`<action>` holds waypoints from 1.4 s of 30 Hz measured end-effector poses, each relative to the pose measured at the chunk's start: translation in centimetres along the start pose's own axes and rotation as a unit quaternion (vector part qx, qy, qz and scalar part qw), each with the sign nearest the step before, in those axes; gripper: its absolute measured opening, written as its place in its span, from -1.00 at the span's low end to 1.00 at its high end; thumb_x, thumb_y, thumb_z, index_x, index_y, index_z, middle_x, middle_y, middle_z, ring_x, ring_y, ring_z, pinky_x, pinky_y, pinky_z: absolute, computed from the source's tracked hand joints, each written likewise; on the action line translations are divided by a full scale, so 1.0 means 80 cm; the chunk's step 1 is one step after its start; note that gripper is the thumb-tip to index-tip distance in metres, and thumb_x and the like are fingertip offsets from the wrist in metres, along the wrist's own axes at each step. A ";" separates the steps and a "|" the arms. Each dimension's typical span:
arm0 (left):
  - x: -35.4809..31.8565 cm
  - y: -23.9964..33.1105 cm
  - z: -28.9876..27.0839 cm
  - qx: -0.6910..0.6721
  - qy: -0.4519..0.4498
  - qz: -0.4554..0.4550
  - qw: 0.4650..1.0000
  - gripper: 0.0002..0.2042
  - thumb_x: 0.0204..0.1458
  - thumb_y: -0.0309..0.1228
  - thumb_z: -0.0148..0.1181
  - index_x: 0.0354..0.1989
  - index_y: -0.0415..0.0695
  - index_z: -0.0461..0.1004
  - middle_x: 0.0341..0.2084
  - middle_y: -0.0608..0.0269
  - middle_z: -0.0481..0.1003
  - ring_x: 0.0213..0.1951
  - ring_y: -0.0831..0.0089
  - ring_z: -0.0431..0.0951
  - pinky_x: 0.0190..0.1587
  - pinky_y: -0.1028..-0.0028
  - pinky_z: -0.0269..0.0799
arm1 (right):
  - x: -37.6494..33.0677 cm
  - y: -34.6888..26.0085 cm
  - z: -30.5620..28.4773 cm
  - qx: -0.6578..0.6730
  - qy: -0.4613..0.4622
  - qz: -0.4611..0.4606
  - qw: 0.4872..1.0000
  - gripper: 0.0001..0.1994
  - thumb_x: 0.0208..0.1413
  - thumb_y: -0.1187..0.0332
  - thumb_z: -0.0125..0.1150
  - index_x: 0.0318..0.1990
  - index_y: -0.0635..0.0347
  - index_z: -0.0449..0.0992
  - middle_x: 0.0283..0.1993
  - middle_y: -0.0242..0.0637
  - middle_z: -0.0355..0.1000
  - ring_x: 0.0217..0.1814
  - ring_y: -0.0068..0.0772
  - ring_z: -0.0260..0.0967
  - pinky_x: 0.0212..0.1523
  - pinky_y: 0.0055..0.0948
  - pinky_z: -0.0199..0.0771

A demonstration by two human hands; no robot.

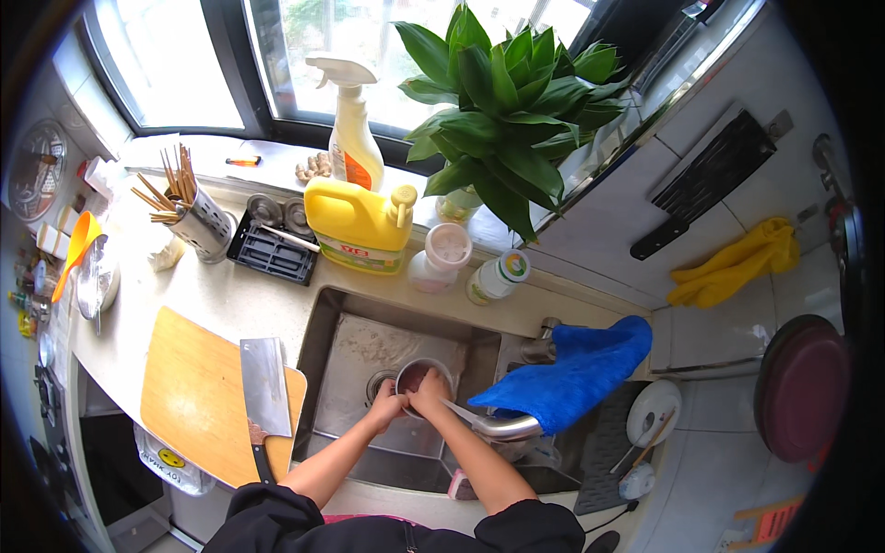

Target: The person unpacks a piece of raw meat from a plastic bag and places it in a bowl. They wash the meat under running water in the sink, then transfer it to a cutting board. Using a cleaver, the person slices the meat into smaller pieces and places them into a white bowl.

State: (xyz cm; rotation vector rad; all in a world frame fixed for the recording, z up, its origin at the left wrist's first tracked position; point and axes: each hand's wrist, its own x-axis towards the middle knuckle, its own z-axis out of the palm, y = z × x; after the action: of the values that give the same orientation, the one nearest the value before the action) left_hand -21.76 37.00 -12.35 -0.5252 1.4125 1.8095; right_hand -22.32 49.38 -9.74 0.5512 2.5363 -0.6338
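A round metal bowl [403,376] with dark reddish contents is held over the steel sink [355,355], near its drain. My left hand [389,405] is closed on the bowl's near left rim. My right hand [428,394] reaches over the right rim, its fingers bunched inside; what they grip is hidden. Just right of that wrist is the end of the curved metal faucet [512,427]. Over the faucet hangs a blue cloth [590,369].
A cleaver [265,382] lies on the wooden cutting board [189,396] to the left. Behind the sink stand a yellow jug [358,230], a spray bottle [355,138], two jars and a leafy plant [502,101]. Yellow gloves [733,263] hang on the right wall.
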 end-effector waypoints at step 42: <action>0.002 -0.007 0.014 -0.007 -0.031 0.004 0.999 -0.57 -0.21 -0.63 0.06 -0.08 -0.25 0.15 -0.24 0.06 0.35 -0.27 0.27 0.47 -0.34 0.30 0.57 | -0.009 0.038 -0.007 0.029 0.043 -0.225 0.973 -0.40 -0.28 0.28 0.38 -0.05 0.33 0.27 0.00 0.10 0.24 0.06 0.20 0.23 0.02 -0.07 0.31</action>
State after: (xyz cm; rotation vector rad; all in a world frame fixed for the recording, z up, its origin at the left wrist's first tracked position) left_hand -21.30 38.16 -12.46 -0.4669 1.3631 1.8283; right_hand -20.49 51.99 -9.94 0.0125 2.7513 -0.8566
